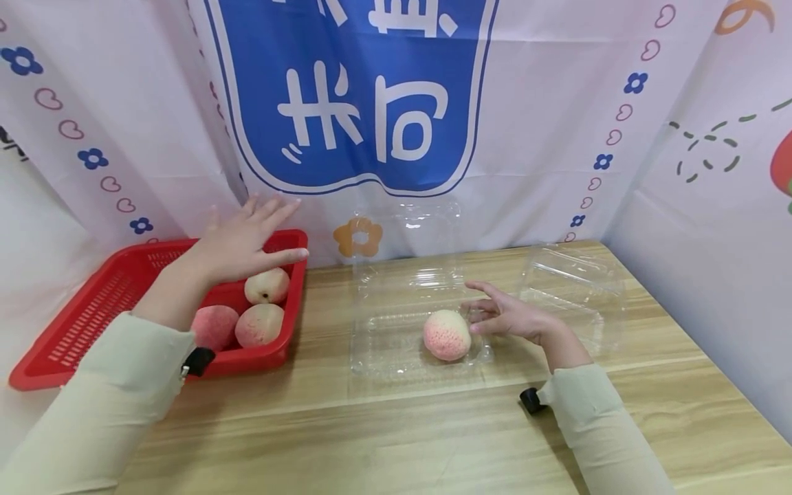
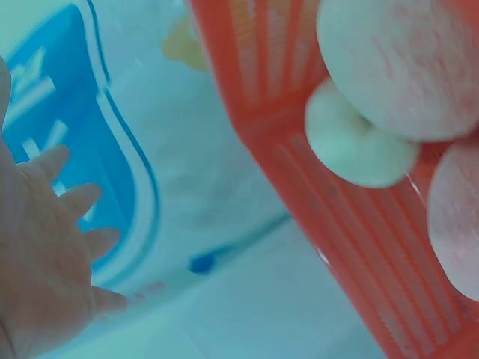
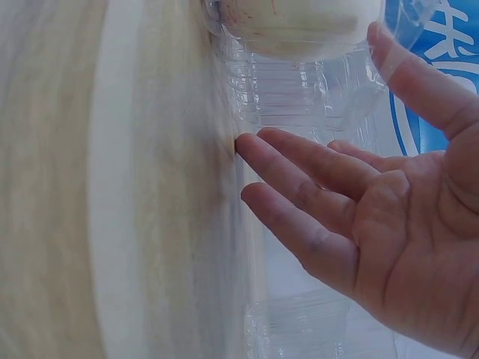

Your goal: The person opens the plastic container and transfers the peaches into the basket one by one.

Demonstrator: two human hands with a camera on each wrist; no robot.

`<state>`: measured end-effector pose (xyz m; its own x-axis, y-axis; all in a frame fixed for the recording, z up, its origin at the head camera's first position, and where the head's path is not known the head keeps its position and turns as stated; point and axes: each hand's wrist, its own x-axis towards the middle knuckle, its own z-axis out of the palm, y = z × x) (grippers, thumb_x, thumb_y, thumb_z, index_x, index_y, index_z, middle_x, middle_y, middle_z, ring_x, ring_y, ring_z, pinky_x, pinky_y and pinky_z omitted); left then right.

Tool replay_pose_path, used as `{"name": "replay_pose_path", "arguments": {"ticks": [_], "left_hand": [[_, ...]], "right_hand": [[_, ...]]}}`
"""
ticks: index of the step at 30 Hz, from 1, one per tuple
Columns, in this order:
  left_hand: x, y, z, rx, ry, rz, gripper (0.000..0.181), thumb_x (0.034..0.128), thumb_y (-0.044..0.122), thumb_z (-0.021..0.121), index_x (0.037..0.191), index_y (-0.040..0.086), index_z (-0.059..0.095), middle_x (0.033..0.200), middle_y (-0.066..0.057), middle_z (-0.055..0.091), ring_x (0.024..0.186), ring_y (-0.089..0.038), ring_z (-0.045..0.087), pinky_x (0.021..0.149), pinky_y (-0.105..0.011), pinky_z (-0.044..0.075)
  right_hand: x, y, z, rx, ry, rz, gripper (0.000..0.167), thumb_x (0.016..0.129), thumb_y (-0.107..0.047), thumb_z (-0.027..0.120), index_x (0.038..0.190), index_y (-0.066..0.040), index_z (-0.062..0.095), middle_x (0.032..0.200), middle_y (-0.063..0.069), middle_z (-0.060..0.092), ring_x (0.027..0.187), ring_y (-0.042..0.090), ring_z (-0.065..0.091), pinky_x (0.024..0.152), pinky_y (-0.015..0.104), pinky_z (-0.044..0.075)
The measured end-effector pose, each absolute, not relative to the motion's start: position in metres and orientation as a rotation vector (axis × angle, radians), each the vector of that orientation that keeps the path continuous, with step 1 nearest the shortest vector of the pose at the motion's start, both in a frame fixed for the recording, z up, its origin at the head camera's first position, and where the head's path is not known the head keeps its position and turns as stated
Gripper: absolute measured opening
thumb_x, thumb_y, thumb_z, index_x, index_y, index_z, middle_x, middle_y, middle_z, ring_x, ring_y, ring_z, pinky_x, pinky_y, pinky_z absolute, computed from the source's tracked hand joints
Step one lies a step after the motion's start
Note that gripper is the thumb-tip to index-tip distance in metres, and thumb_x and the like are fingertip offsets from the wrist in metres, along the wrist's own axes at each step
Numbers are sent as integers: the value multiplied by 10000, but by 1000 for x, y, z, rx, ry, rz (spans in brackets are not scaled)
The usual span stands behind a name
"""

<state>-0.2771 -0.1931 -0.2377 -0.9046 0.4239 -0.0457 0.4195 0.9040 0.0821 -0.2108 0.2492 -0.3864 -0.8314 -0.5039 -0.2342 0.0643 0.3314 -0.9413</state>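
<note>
My left hand (image 1: pixel 238 251) hovers over the right part of a red plastic basket (image 1: pixel 295 323), its fingers spread and holding nothing. Below it in the basket lie a pink peach (image 1: pixel 213 327), a paler peach (image 1: pixel 260 326) and a cream one (image 1: pixel 267 286). A single pink-and-cream peach (image 1: pixel 447 335) sits at the right end of a clear plastic clamshell box (image 1: pixel 386 347), whose lid stands raised at the back. Right beside that peach is my right hand (image 1: pixel 509 316), fingers loosely extended at the box's right edge. In the right wrist view the thumb (image 3: pixel 419 78) is close to the box's wall; contact is hard to tell.
A second clear plastic box (image 1: pixel 569 295) stands open farther right on the wooden table (image 1: pixel 421 440). Behind the table hangs a white cloth with a blue printed panel (image 1: pixel 359 96). A white printed wall covering (image 1: pixel 699 227) borders the right side.
</note>
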Motion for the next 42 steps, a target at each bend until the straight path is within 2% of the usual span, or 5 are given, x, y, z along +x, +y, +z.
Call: {"name": "replay_pose_path", "arguments": {"ticks": [9, 14, 20, 31, 42], "left_hand": [[-247, -156, -249, 928, 3081, -10, 1017, 804, 814, 508, 1567, 446, -54, 1679, 48, -111, 1550, -333, -122, 1076, -778, -161], [-241, -143, -255, 1040, 3095, -29, 1037, 773, 829, 526, 1574, 444, -9, 1686, 35, -64, 1556, -324, -99, 1089, -708, -231], [-236, -131, -264, 1129, 3108, -14, 1075, 728, 864, 533, 1574, 446, 17, 1686, 67, -38, 1562, -313, -54, 1124, -738, -131], [-223, -108, -278, 1273, 3088, -16, 1076, 747, 802, 592, 1593, 385, 75, 1690, 42, -6, 1563, -302, -59, 1134, -763, -42], [-219, -82, -296, 1428, 2992, -23, 998, 803, 812, 504, 1594, 378, 76, 1688, 25, 49, 1565, -282, -42, 1161, -732, -10]], "right_hand": [[-211, 250, -387, -387, 2103, -1526, 942, 930, -83, 667, 1593, -102, -1, 1593, 286, 246, 1429, 483, 336, 1163, 598, 300], [-211, 251, -387, -378, 2103, -1524, 956, 924, -91, 675, 1594, -111, -6, 1597, 280, 241, 1432, 481, 331, 1161, 596, 304], [-212, 251, -387, -351, 2093, -1540, 964, 915, -83, 683, 1598, -135, 5, 1603, 262, 244, 1439, 471, 327, 1164, 592, 301], [-213, 250, -390, -383, 2090, -1533, 961, 922, -110, 686, 1596, -121, 0, 1600, 268, 246, 1434, 473, 333, 1159, 584, 318], [-212, 250, -389, -394, 2099, -1523, 948, 928, -99, 674, 1594, -111, -2, 1595, 282, 244, 1430, 479, 336, 1157, 588, 319]]}}
